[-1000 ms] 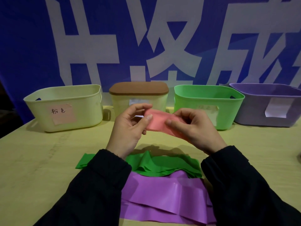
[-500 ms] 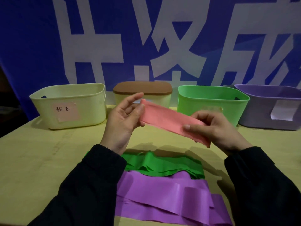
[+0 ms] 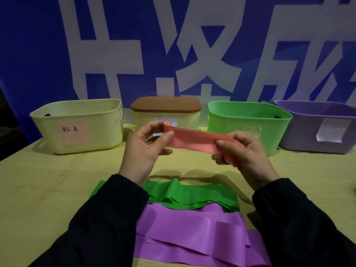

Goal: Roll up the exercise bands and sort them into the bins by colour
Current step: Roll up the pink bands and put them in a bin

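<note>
Four containers stand in a row along the far side of the table, before a banner: a labelled bin at the left, then a lidded box, an open bin, and another bin at the right edge. Nearer the person, two bands lie on the table between the sleeves, one band partly overlapped by the nearer band. Above them, in front of the lidded box, the left hand and right hand hold a third band off the table, stretched between them.
</note>
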{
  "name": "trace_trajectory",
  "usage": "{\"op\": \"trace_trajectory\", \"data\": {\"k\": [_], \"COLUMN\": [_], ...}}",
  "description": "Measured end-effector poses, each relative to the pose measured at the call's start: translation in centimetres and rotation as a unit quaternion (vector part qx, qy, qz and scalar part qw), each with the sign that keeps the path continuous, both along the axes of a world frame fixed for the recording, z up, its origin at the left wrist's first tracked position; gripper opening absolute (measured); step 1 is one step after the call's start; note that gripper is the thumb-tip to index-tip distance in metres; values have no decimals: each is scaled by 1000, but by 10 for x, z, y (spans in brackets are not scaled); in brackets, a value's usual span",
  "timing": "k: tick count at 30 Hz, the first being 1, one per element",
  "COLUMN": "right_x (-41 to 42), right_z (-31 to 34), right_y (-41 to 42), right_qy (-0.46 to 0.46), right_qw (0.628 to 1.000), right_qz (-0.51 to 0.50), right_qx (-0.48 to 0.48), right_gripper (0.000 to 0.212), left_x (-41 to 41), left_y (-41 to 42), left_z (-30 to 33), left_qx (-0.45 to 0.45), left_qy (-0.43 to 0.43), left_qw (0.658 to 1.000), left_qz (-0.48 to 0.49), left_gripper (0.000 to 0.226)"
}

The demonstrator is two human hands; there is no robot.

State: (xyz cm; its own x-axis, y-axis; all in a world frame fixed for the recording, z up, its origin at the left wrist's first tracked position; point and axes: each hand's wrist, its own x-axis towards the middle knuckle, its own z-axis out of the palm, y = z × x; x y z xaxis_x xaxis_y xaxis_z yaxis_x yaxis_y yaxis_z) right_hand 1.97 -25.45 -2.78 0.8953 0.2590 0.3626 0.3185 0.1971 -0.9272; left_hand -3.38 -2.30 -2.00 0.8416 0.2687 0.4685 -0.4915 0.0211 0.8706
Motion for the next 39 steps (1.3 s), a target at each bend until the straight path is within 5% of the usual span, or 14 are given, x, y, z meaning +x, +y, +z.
{"op": "trace_trajectory", "data": {"k": [8, 17, 39], "right_x": [-3, -1, -4], "right_z": [-5, -11, -3], "right_y": [11, 12, 7], "right_qy": [-2, 43, 25], "right_qw": [999, 996, 991], "right_qz": [-32, -68, -119], "right_qx": [15, 44, 62], "right_gripper": [11, 24, 10], "left_x": [4, 1, 1], "left_y": [3, 0, 1], "left_z": [-4, 0, 1], "left_qx": [43, 19, 5], "left_qy": [20, 51, 35], "left_qw": [996, 997, 999], "left_qz": [82, 57, 37], "left_gripper": [22, 22, 29]}}
